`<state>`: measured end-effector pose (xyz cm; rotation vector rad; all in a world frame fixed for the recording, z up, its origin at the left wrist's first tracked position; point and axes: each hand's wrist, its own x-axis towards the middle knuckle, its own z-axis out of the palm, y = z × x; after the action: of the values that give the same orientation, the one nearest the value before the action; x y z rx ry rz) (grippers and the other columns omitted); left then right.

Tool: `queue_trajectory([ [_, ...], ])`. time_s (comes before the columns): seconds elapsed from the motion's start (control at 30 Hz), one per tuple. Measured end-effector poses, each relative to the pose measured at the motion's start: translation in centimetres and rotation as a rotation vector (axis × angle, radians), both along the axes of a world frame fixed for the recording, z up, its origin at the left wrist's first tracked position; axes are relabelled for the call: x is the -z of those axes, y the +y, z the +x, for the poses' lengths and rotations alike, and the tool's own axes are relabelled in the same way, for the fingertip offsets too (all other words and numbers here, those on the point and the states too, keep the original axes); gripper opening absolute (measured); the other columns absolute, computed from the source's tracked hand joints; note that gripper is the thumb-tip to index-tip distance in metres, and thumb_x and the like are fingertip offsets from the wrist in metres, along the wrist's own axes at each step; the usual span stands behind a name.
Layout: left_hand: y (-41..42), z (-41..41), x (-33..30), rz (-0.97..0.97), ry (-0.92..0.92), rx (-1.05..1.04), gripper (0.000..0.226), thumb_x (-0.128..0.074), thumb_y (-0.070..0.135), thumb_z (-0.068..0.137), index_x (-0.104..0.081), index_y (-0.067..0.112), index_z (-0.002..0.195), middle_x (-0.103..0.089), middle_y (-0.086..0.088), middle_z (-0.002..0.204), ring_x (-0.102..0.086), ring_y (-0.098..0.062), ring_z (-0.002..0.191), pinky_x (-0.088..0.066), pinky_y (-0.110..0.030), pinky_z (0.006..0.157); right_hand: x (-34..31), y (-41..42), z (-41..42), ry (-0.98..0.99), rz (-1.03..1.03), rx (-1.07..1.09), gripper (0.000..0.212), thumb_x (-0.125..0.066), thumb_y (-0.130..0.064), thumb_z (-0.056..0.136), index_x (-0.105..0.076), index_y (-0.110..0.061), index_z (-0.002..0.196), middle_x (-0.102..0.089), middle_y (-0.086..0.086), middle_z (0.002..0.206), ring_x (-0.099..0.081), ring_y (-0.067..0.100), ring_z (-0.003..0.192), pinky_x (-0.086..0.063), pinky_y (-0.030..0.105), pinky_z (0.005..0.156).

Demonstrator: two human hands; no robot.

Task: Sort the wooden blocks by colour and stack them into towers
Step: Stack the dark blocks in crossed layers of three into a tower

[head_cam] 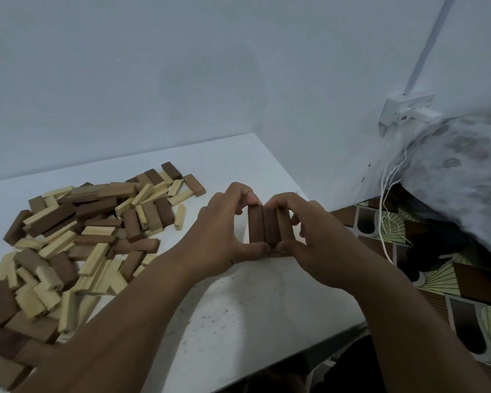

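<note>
Three dark brown blocks [268, 227] lie side by side as one row on the white table [253, 302]. My left hand [224, 236] and my right hand [309, 236] pinch this row from both sides, fingers at its far end and thumbs at its near end. A big loose pile of mixed blocks [77, 239], dark brown, mid brown and pale yellow, covers the table's left part. Whether more blocks lie under the row I cannot tell.
A grey wall runs behind the table. At the right are a white wall socket [403, 112], thin white cords [386, 211], a floral fabric bundle [462, 180] and a patterned floor [451, 293]. The table's right edge runs close beside my right forearm.
</note>
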<state>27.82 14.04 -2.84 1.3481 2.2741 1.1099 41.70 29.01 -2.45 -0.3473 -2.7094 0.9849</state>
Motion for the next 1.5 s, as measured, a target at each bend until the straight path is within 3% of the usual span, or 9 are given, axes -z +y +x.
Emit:
queue_trajectory([
  [0.1,0.8,-0.1,0.5,-0.009,0.005,0.012,0.063,-0.076,0.058,0.057,-0.039,0.047,0.107,-0.052,0.02,0.119,-0.049,-0.011,0.117,-0.045,-0.046,0.095,0.7,0.5,0.0,-0.002,-0.014,0.027,0.061,-0.067,-0.008,0.084,-0.042,-0.046,0.126,-0.051,0.0,0.108,-0.048,0.009,0.086,-0.034,0.018,0.067],
  [0.3,1.4,-0.4,0.7,-0.025,0.003,0.002,0.063,-0.083,0.045,0.061,-0.039,0.047,0.106,-0.054,0.021,0.12,-0.049,-0.006,0.114,-0.042,-0.045,0.096,1.0,0.9,-0.1,-0.006,-0.047,0.028,0.061,-0.065,-0.007,0.084,-0.042,-0.049,0.123,-0.052,0.0,0.109,-0.048,0.011,0.089,-0.038,0.023,0.069],
  [0.5,1.3,-0.6,0.7,-0.048,0.005,-0.014,0.07,-0.088,0.038,0.065,-0.039,0.045,0.114,-0.054,0.024,0.122,-0.048,-0.005,0.116,-0.04,-0.047,0.099,0.9,0.9,-0.3,-0.02,-0.046,0.032,0.063,-0.066,-0.006,0.084,-0.041,-0.049,0.123,-0.051,0.0,0.109,-0.048,0.011,0.09,-0.038,0.023,0.067],
  [0.77,1.1,-0.3,0.9,-0.055,0.033,-0.015,0.08,-0.087,0.044,0.066,-0.034,0.05,0.126,-0.055,0.032,0.118,-0.047,-0.005,0.116,-0.037,-0.048,0.102,1.4,1.1,-0.5,-0.021,-0.044,0.022,0.064,-0.068,-0.008,0.084,-0.04,-0.049,0.124,-0.053,-0.002,0.117,-0.048,0.012,0.096,-0.041,0.026,0.073],
  [1.03,1.0,-0.4,1.2,-0.088,0.042,-0.013,0.084,-0.084,0.049,0.069,-0.028,0.053,0.132,-0.053,0.028,0.126,-0.044,-0.008,0.116,-0.036,-0.047,0.102,1.1,0.9,-0.2,-0.043,-0.037,0.028,0.067,-0.069,-0.013,0.085,-0.036,-0.054,0.127,-0.05,-0.001,0.123,-0.051,0.02,0.105,-0.047,0.04,0.091],
  [1.3,1.1,-0.8,1.1,-0.1,0.056,0.001,0.092,-0.084,0.05,0.069,-0.023,0.054,0.137,-0.051,0.028,0.126,-0.04,-0.008,0.119,-0.032,-0.044,0.102,0.8,0.9,-0.1,-0.052,-0.05,0.035,0.075,-0.071,-0.014,0.085,-0.031,-0.057,0.131,-0.049,-0.004,0.126,-0.048,0.015,0.109,-0.042,0.031,0.086],
  [1.5,-0.3,-1.4,0.7,-0.127,0.042,0.016,0.103,-0.078,0.067,0.055,-0.018,0.06,0.139,-0.046,0.029,0.132,-0.034,-0.01,0.129,-0.036,-0.04,0.101,-0.2,0.3,0.4,-0.087,-0.065,0.022,0.073,-0.073,-0.02,0.087,-0.03,-0.056,0.135,-0.04,-0.011,0.119,-0.042,0.012,0.116,-0.035,0.027,0.089],
])
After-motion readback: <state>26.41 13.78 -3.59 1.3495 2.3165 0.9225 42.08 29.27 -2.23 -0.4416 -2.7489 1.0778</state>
